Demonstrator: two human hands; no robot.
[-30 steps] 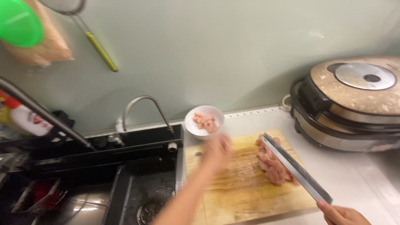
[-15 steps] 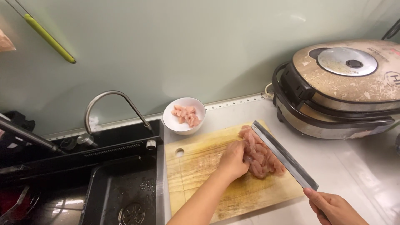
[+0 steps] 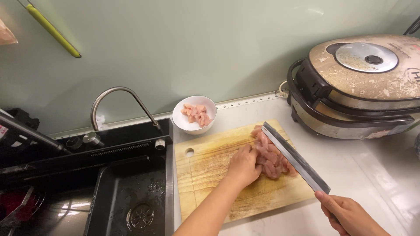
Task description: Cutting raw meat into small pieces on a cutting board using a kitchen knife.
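1. Far left there's the black sink (image 3: 131, 192), set into the counter, with a curved steel faucet (image 3: 118, 98) arching over its back edge. A green-handled utensil (image 3: 52, 30) hangs on the wall above.
2. Next over, a small white bowl (image 3: 194, 114) sits near the back edge of the counter (image 3: 376, 175), just behind the far-left corner of the wooden cutting board (image 3: 210, 170). It already has a few pieces of raw meat in it.
3. The left hand (image 3: 243, 165) is on the middle of the board, fingers curled down and pressing against the left side of the pile of raw meat (image 3: 271, 155). It's bunching the pile more than pinching it.
4. The meat sits toward the board's right edge. Looks soft, wet and slippery to me, so it'll squish and slide. Better to hold it with bent fingertips on top, knuckles toward the blade.
5. The cleaver (image 3: 294, 157) lies angled along the right side of the pile. The right hand (image 3: 348, 214) is wrapped around its handle at the board's near-right corner.
6. Far right, a big multicooker (image 3: 358, 87) with its lid closed sits on the counter, well clear of the board.
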